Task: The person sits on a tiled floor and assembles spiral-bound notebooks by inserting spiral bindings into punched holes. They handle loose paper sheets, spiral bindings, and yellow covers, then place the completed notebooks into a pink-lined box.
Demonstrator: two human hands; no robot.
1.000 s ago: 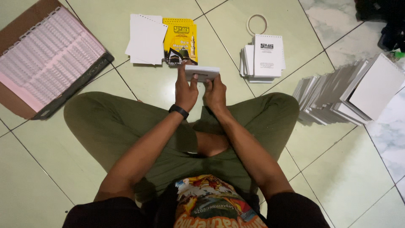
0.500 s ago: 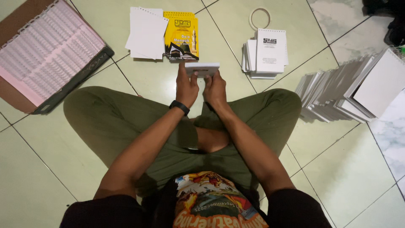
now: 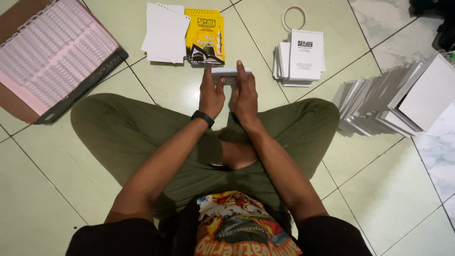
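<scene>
Green tiled floor (image 3: 61, 199), person sitting cross-legged on it in olive trousers (image 3: 128, 137), seen from above.

Far left: open brown cardboard box (image 3: 19, 19) lying flat, packed with rows of pale pink-white binding combs (image 3: 52, 52), dark rim along its near edge.

Right: long slumped row of white booklets (image 3: 393, 102), leaning like fallen dominoes, partly over onto the marble-pattern tile (image 3: 436, 151).

Far centre-right: neat stack of white spiral-punched booklets (image 3: 303, 57), printed cover on top. Just beyond it, a roll of clear tape (image 3: 294, 18) flat on the floor.

Far centre-left: loose pile of blank white punched sheets (image 3: 163, 33); touching its right edge, a stack of yellow covers (image 3: 204, 37) with a dark picture on the front.

Centre, just near the yellow covers and between the knees: thin white stack of pages (image 3: 226, 72), held edge-on and level just above the floor. Left hand (image 3: 211, 92) grips its left end, right hand (image 3: 244, 92) its right end. On both, fingers are pressed together, extended forward and clamped against the stack; thumbs are hidden under the hands, so can't tell their position. Hands near-touching, side by side.

Black wristband (image 3: 203, 117) on the left wrist.
</scene>
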